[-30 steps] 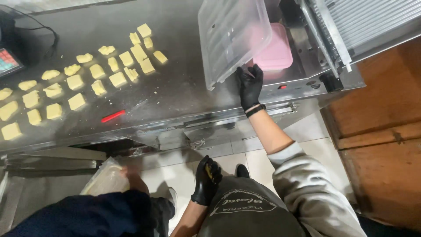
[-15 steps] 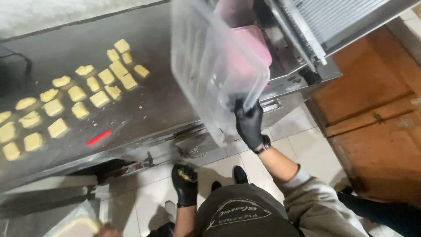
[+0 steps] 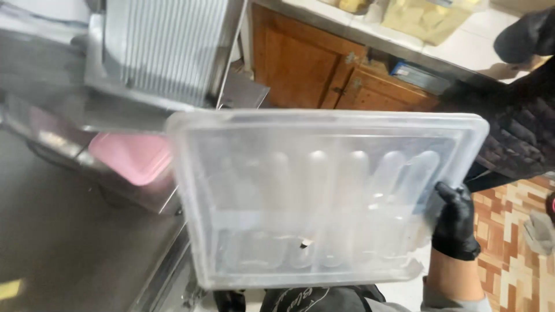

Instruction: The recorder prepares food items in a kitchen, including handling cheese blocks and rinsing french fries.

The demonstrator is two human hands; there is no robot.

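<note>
1. Since the earlier frame, the clear plastic tray (image 3: 324, 196) has swung from a steep tilt over the bench to a broadside position filling the middle of the view, and the view itself has turned toward the wooden cabinets (image 3: 324, 75).
2. Tray: held in the air, clear of the steel bench (image 3: 63, 242). Its long axis runs left to right across the picture; its ribbed base faces the camera, the ribs running crosswise to that axis.
3. Right hand (image 3: 457, 222): black-gloved, closed over the tray's right short edge near the lower corner, fingers curled round the rim.
4. Left hand: not in view.
5. Pink container (image 3: 136, 156): sits behind the tray's left end, under the ribbed metal machine (image 3: 162, 52), partly covered by the tray.
6. Countertop (image 3: 480, 58): runs above the cabinets, with a pale yellow bagged mass (image 3: 425, 17) on it.
7. Upper right: another person's black glove (image 3: 529, 37) and dark knitted sleeve (image 3: 517, 133), apart from the tray.
8. Lower right: patterned floor tiles (image 3: 511, 260).
</note>
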